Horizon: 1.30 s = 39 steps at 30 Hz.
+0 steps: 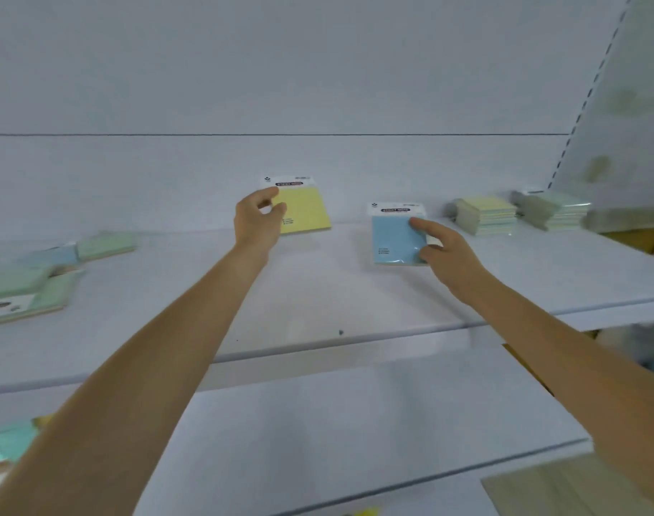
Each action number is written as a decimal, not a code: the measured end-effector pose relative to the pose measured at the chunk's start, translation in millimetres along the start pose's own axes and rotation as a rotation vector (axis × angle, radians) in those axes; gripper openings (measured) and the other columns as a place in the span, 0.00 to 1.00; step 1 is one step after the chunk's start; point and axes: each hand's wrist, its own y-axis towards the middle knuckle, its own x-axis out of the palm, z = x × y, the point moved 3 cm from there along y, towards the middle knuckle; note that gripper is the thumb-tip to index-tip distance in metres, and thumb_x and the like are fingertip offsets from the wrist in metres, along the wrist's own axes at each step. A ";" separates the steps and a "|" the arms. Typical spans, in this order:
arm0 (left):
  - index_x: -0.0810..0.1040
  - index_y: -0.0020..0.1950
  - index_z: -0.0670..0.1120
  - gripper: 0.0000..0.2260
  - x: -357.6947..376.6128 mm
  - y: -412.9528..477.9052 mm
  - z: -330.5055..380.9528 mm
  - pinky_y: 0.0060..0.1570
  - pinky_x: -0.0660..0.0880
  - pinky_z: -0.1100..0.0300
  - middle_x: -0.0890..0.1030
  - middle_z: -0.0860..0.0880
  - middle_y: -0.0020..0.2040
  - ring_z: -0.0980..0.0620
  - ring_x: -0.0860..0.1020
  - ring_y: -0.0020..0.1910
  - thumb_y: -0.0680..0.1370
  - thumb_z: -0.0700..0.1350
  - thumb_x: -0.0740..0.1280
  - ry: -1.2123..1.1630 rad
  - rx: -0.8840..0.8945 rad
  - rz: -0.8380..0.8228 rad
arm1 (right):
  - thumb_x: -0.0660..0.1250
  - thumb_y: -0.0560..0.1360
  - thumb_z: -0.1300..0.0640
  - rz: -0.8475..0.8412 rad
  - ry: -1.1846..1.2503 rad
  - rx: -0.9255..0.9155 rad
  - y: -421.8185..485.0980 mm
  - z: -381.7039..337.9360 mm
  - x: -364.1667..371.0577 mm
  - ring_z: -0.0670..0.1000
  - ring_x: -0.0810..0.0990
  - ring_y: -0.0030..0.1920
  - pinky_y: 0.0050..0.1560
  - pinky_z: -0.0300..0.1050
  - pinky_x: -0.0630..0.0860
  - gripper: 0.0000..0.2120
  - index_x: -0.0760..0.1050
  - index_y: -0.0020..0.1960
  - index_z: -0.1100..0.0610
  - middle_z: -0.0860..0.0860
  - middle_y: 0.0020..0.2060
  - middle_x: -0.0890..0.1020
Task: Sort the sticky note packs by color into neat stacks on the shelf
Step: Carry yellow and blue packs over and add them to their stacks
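Observation:
A yellow sticky note pack (306, 210) stands tilted against the back of the white shelf (318, 292), and my left hand (256, 221) grips its left edge between thumb and fingers. To the right, a blue sticky note pack (394, 236) is held upright just above the shelf by my right hand (444, 255), which pinches its right edge. Both packs have white printed header cards. At the back right sit two stacks of packs (485, 214) (552, 210). Loose green and blue packs (31, 281) lie at the left end.
A slotted upright (586, 102) and a side panel close off the shelf on the right. A lower shelf (355, 422) runs below, with teal packs (5, 441) at its left and a grey-green flat item (564, 486) at bottom right.

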 end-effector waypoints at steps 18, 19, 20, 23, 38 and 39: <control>0.77 0.60 0.45 0.14 134.6 0.1 -12.4 0.62 0.74 0.47 0.75 0.43 0.61 0.43 0.75 0.63 0.75 0.38 0.65 -0.021 -0.088 0.004 | 0.59 0.74 0.67 0.065 -0.095 0.030 129.4 60.4 -67.3 0.54 0.72 0.52 0.40 0.29 0.71 0.21 0.69 0.66 0.61 0.59 0.63 0.73; 0.77 0.60 0.45 0.14 137.2 3.5 -15.7 0.62 0.74 0.47 0.76 0.44 0.60 0.43 0.75 0.63 0.75 0.39 0.65 -0.017 -0.077 -0.005 | 0.60 0.74 0.66 0.062 -0.128 0.028 134.9 59.8 -63.0 0.55 0.74 0.53 0.46 0.34 0.72 0.21 0.70 0.66 0.60 0.59 0.64 0.73; 0.77 0.60 0.45 0.14 139.2 6.5 -18.6 0.61 0.74 0.47 0.76 0.45 0.59 0.43 0.75 0.63 0.75 0.39 0.65 0.003 -0.060 -0.021 | 0.60 0.74 0.65 0.053 -0.155 0.026 140.4 60.1 -58.8 0.54 0.75 0.50 0.46 0.34 0.72 0.21 0.70 0.66 0.59 0.59 0.63 0.74; 0.77 0.60 0.46 0.14 141.9 17.0 -26.6 0.59 0.74 0.46 0.76 0.45 0.60 0.39 0.75 0.62 0.75 0.39 0.65 0.042 -0.044 -0.031 | 0.59 0.76 0.64 -0.004 -0.175 0.022 149.9 59.3 -47.2 0.48 0.76 0.44 0.43 0.29 0.71 0.20 0.69 0.68 0.60 0.57 0.59 0.75; 0.77 0.61 0.44 0.14 215.3 22.5 11.8 0.34 0.72 0.70 0.73 0.46 0.53 0.51 0.74 0.49 0.75 0.39 0.65 -0.035 0.036 -0.015 | 0.62 0.76 0.60 -0.194 -0.396 -0.393 127.9 71.1 -108.9 0.43 0.73 0.38 0.40 0.31 0.65 0.13 0.76 0.59 0.55 0.43 0.45 0.74; 0.77 0.61 0.44 0.14 231.2 21.1 16.1 0.36 0.73 0.69 0.73 0.47 0.51 0.51 0.73 0.48 0.75 0.39 0.66 -0.049 0.039 -0.030 | 0.63 0.76 0.60 -0.234 -0.433 -0.417 121.9 74.7 -127.4 0.42 0.73 0.38 0.39 0.31 0.66 0.12 0.77 0.58 0.55 0.42 0.42 0.75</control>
